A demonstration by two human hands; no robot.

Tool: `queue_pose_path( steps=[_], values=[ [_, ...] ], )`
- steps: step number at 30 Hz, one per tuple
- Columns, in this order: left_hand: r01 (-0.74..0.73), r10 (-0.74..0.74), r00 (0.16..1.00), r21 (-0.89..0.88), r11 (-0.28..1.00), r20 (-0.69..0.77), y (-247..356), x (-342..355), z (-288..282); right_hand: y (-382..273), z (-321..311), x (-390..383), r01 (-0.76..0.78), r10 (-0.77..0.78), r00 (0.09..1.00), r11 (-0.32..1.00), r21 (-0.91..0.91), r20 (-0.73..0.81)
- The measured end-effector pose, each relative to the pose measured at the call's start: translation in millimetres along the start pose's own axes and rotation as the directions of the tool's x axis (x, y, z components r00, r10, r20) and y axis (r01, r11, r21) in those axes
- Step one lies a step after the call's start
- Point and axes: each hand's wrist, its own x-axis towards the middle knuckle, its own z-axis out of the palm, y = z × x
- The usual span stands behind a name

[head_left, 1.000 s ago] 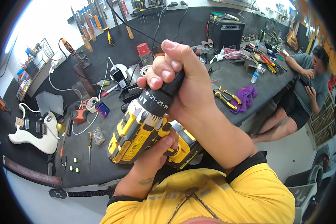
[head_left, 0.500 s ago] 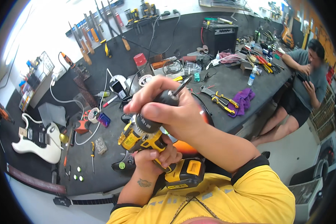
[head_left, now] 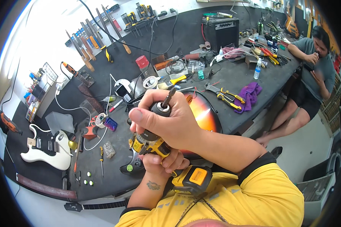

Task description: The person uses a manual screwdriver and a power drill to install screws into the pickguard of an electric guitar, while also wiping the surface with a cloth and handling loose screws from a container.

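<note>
A yellow and black cordless drill (head_left: pixel 162 148) is held in front of my chest, tilted with its bit (head_left: pixel 169 97) pointing up and away. My left hand (head_left: pixel 159 165) is closed round its handle, just above the battery pack (head_left: pixel 193 178). My right hand (head_left: pixel 178 126) wraps the black chuck at the front, thumb out to the left; part of the drill is hidden behind it. Beneath my right forearm a glossy sunburst guitar body (head_left: pixel 202 119) lies on the dark workbench (head_left: pixel 121 181).
A white guitar body (head_left: pixel 53 155), screwdriver (head_left: pixel 102 160) and black guitar stand-like part (head_left: pixel 130 166) lie left. Pliers (head_left: pixel 225 96), a purple cloth (head_left: pixel 250 96) and a bottle (head_left: pixel 257 70) lie right. Another person (head_left: pixel 314 72) sits at the far right.
My right hand has shifted its hold on the chuck, its thumb now reaching outward. The bit has swung left and points more upright. The view has turned slightly.
</note>
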Motion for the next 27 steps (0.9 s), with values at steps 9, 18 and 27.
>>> queue_pose_path(
  steps=[9,18,27],
  values=[
    [-0.073,0.071,0.997,0.078,0.994,0.024,-8,2,-7,11,-1,1,0.026,-0.018,0.999,0.981,0.191,-0.046],
    [-0.104,0.11,0.994,0.144,0.984,-0.031,-4,3,-1,19,-2,6,0.151,-0.15,0.988,0.938,0.311,-0.027],
    [-0.091,0.106,0.989,0.144,0.985,-0.105,-7,2,6,17,-10,4,0.149,-0.193,0.979,0.902,0.406,0.07]
  ],
)
